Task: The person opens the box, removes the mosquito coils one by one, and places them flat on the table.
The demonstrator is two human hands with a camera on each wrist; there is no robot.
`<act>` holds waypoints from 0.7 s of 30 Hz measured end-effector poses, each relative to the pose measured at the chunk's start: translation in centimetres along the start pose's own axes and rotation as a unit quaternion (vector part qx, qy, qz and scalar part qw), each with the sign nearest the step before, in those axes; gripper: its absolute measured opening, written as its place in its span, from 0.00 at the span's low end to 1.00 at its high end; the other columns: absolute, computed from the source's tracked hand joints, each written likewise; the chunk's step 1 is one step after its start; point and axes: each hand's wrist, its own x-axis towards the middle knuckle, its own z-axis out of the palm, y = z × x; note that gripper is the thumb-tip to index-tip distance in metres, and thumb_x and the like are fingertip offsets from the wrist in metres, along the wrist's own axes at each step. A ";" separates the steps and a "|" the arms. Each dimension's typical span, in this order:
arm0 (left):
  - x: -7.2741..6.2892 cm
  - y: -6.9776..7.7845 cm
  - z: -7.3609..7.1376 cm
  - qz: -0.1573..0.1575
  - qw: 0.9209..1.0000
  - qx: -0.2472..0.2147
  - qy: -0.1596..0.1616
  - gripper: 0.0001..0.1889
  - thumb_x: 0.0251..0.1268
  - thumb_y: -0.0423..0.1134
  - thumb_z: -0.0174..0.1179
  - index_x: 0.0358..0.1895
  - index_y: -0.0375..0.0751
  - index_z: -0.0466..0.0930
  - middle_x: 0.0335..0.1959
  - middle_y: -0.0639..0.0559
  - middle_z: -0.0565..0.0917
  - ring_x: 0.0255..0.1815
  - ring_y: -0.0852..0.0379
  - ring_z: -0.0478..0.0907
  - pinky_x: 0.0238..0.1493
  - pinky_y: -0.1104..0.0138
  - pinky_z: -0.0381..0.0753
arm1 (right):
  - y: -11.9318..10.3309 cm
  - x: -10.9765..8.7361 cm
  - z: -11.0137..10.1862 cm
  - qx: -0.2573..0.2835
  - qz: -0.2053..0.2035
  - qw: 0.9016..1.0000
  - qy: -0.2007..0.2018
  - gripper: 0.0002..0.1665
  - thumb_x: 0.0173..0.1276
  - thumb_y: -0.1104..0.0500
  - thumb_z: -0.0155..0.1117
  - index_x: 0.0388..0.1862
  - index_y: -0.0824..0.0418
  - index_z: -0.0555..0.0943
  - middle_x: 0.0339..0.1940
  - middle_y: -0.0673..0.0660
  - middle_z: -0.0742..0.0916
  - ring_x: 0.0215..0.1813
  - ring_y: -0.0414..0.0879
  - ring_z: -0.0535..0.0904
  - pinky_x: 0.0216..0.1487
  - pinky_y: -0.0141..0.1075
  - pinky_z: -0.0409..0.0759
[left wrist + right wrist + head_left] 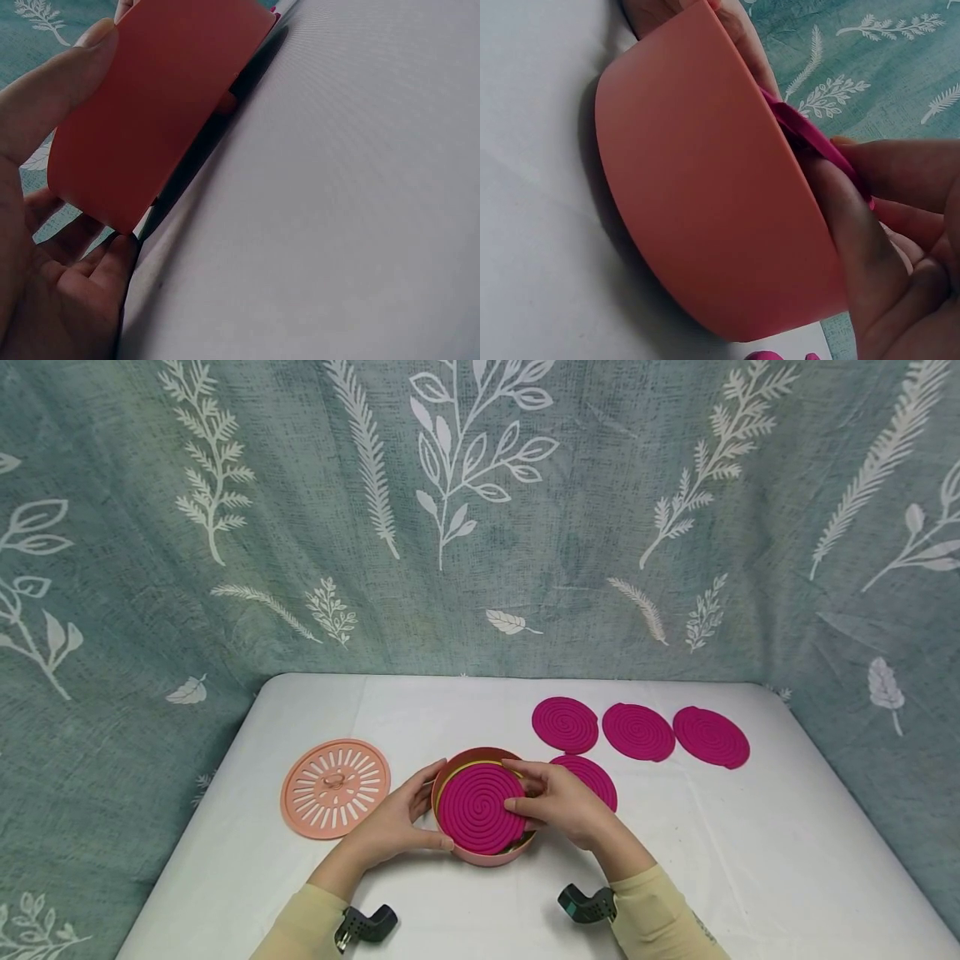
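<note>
A magenta mosquito coil [480, 810] lies tilted at the mouth of a round salmon-pink coil box [487, 860], covering most of its inside. My right hand [566, 806] pinches the coil by its right edge between thumb and fingers; in the right wrist view, the coil's edge [810, 135] shows above the box rim. Around the box's left side curls my left hand [401, 818], gripping its wall, thumb near the front. The left wrist view shows that wall [150, 112] close up. What lies under the coil is mostly hidden, apart from a yellow rim strip.
The slotted salmon lid [333, 782] with a small handle lies left of the box. Behind my right hand is another magenta coil [596, 779], partly hidden. Three more coils, one of them [637, 732] in the middle, lie in a row along the white table's back right.
</note>
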 end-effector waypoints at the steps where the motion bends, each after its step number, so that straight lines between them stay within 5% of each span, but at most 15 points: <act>1: 0.0 0.0 0.0 0.002 1.000 0.000 -0.001 0.60 0.40 0.41 0.83 0.78 0.64 0.52 0.76 0.58 0.58 0.76 0.57 0.55 0.72 0.69 0.60 | 0.1 0.0 0.0 0.001 0.001 1.000 0.001 0.40 0.65 0.62 0.71 0.74 0.61 0.67 0.44 0.60 0.87 0.33 0.45 0.84 0.35 0.38 0.89; 21: 0.0 0.0 -0.1 0.023 1.000 -0.003 -0.010 0.61 0.40 0.42 0.83 0.78 0.62 0.52 0.77 0.57 0.57 0.77 0.57 0.53 0.73 0.70 0.59 | 0.4 -0.3 -0.6 0.041 -0.006 0.998 0.041 0.38 0.64 0.65 0.71 0.72 0.57 0.71 0.45 0.62 0.84 0.33 0.47 0.84 0.33 0.40 0.89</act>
